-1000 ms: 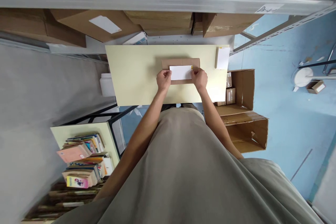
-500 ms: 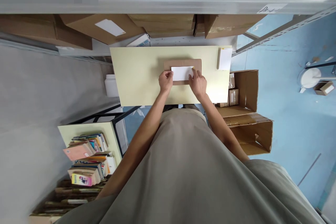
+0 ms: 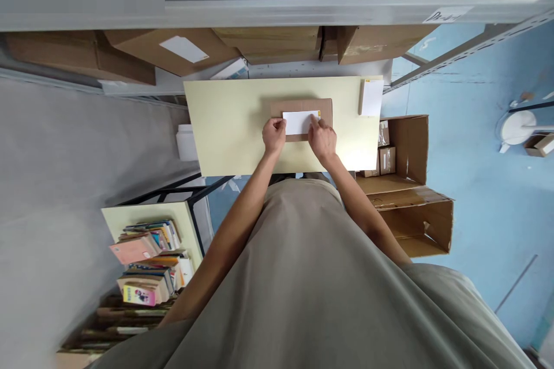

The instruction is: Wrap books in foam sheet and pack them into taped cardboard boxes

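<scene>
In the head view, since half a second ago, drawing the right hand (image 3: 322,139) slightly inward over the white label (image 3: 297,123) and folding its fingers in, while keeping the left hand (image 3: 273,136) at the left edge. Pinching that edge narrowly between left thumb and fingers; pressing an extended right index finger onto the label near its right end, thumb spacing too hidden to judge. Laying the label on top of the brown cardboard box (image 3: 326,112), near the middle of the pale yellow table (image 3: 229,127). Probably best holding the left edge level with the box's long side and smoothing lightly from right to left, avoiding creases. Seeing a small yellow mark (image 3: 319,114) at the label's right end, but no legible print; noting similar yellow on the apparent stack of white labels (image 3: 371,98); making out a handwritten "D" on the shelf tag (image 3: 448,14), the rest uncertain; finding the lettering on the yellow-and-pink booklet (image 3: 139,295) too small to read.
</scene>
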A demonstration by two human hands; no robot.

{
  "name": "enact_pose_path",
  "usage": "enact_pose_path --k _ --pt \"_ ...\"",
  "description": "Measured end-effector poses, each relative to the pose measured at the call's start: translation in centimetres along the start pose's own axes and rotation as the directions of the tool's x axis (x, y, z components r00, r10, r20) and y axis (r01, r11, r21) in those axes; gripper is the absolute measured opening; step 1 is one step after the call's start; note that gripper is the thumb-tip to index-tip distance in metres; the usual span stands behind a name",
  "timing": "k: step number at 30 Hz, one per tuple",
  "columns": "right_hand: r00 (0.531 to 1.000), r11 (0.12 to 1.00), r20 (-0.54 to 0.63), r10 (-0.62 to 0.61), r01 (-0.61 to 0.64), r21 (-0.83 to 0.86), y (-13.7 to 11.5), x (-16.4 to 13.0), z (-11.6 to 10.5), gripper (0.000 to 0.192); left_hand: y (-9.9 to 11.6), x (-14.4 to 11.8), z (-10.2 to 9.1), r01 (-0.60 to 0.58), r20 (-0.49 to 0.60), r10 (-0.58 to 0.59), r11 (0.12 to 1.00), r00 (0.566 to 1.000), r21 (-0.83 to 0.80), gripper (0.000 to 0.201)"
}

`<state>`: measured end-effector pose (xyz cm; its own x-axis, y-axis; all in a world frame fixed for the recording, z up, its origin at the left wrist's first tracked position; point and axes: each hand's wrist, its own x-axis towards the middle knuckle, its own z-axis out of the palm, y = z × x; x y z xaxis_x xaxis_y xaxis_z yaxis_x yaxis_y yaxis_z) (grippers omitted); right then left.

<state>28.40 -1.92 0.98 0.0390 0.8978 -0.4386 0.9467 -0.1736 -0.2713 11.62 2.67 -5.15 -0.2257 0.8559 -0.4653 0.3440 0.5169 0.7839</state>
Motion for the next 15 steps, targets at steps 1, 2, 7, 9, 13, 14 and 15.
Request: enact_pose_path --k 1,2,7,9,13,14,15 --pt "0.997 0.998 0.038 -0.063 0.064 -0.015 -0.2 0.1 -0.3 0.06 0.1 0.0 0.0 0.0 -0.006 0.0 1.0 1.0 0.011 0.006" --pt "0.987 0.99 0.085 -0.138 0.141 -0.026 -0.5 0.2 -0.5 0.059 0.2 -0.1 0.1 0.0 -0.012 0.0 1.0 1.0 0.023 0.006" --pt "0.97 0.976 0.14 -0.198 0.209 -0.062 -1.3 0.3 -0.9 0.06 0.6 -0.3 0.2 0.009 -0.029 -0.006 0.996 1.0 0.086 0.007" --pt "0.977 0.981 0.129 -0.168 0.178 -0.072 -1.3 0.5 -0.9 0.064 0.8 -0.3 0.2 0.01 -0.038 -0.006 0.994 0.999 0.11 0.007" --pt "0.938 0.954 0.213 -0.274 0.294 -0.066 -1.5 0.9 -0.8 0.065 0.8 -0.4 0.4 -0.006 -0.064 0.015 0.992 0.998 0.129 0.008" --pt "0.943 0.959 0.215 -0.252 0.273 -0.073 -1.7 1.0 -0.8 0.067 0.8 -0.5 0.4 -0.01 -0.068 0.019 0.992 0.998 0.122 0.008" --pt "0.954 0.968 0.21 -0.214 0.236 -0.083 -1.8 1.1 -0.8 0.07 0.7 -0.5 0.4 -0.014 -0.07 0.022 0.994 0.997 0.113 0.009"
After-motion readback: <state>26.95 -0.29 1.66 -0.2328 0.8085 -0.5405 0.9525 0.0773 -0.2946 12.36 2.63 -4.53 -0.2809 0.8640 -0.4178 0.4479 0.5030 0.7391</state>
